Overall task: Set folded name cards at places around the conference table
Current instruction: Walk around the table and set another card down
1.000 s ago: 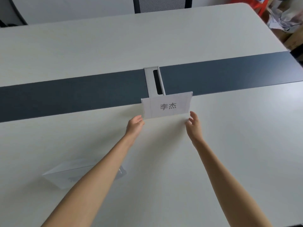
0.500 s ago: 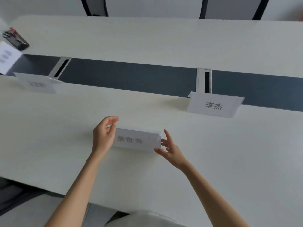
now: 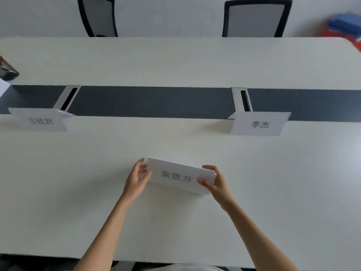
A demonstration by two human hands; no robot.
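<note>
— Where does the name card marked 余世芳 (image 3: 180,176) sit?

— On the near half of the conference table (image 3: 175,61), long axis running left to right, right end tilted slightly toward the person. The left hand (image 3: 136,178) pinches one short end, the right hand (image 3: 214,182) the other.

— Which hand is nearer?

— Neither; the card lies between them, fingers closed lightly on its edges.

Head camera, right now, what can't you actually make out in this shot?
- Left name card: print too blurred to read.
- Dark object: cut by the left edge; unidentifiable.
- Red and blue items: blurred, cut by the right edge.
- Held name card: ends covered by left hand and right hand; table contact unclear.
</note>
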